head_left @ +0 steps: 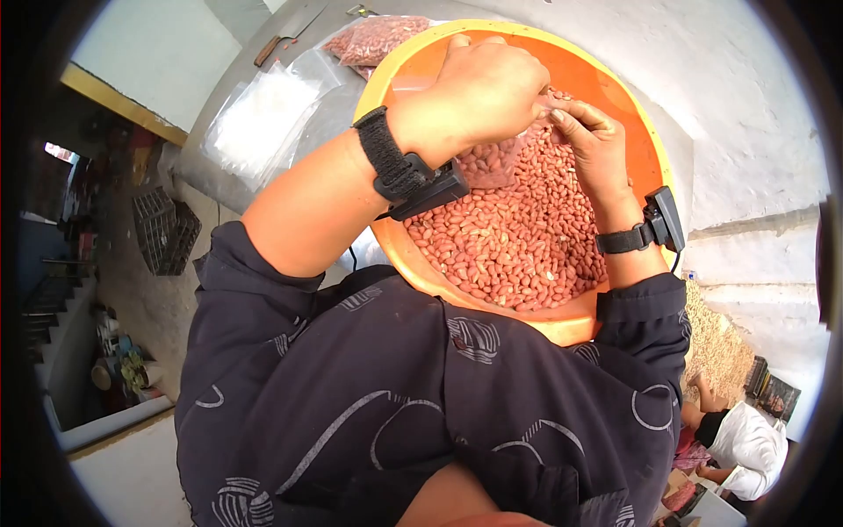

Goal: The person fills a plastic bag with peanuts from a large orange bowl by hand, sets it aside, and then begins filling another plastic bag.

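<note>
A large orange tub (645,132) holds a heap of loose red-skinned peanuts (518,241). Above the heap hangs a clear plastic bag (493,165) with peanuts in its lower part. My left hand (492,88) is closed at the bag's top edge, its back toward me and its fingertips mostly hidden. At the bag's other top corner, my right hand (599,140) pinches the plastic between thumb and forefinger. Whether the bag's mouth is sealed cannot be made out.
Left of the tub lies a stack of clear plastic bags (259,123). Filled peanut bags (378,39) lie behind them, near a wooden-handled tool (268,51). A dark crate (165,230) stands at far left. Another person (746,448) is low at right, near a spread of pale material (716,338).
</note>
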The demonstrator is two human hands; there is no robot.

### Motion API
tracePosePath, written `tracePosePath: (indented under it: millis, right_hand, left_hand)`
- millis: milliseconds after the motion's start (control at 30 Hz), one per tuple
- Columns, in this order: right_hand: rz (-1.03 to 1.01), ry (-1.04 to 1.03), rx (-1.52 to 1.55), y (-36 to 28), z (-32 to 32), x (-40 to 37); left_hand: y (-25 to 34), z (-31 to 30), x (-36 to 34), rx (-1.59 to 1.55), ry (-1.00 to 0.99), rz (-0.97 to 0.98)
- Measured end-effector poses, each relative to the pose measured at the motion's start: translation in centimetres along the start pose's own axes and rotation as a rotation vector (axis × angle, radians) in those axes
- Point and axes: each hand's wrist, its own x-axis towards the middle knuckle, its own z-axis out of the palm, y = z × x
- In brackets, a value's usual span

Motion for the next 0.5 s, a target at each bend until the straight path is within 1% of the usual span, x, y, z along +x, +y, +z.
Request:
tracePosePath:
  millis: [67,167,267,367,500]
  right_hand:
    - [-0.005,0.013,0.029,-0.2,0.2,0.1]
    - [-0.032,0.029,0.045,0.2,0.1,0.1]
    - [-0.047,0.042,0.05,0.4,0.1,0.0]
    - [-0.078,0.045,0.045,0.3,0.3,0.0]
    - [-0.15,0.038,0.037,1.0,0.1,0.2]
  left_hand:
    - [0.4,0.1,0.6,-0.029,-0.07,-0.057]
    - [0.4,0.9,0.8,-0.042,-0.029,-0.034]
    - [0.3,1.2,1.1,-0.051,-0.038,-0.058]
    - [-0.2,1.7,0.9,-0.148,-0.003,-0.056]
    - [-0.2,1.6,0.5,-0.082,0.001,-0.017]
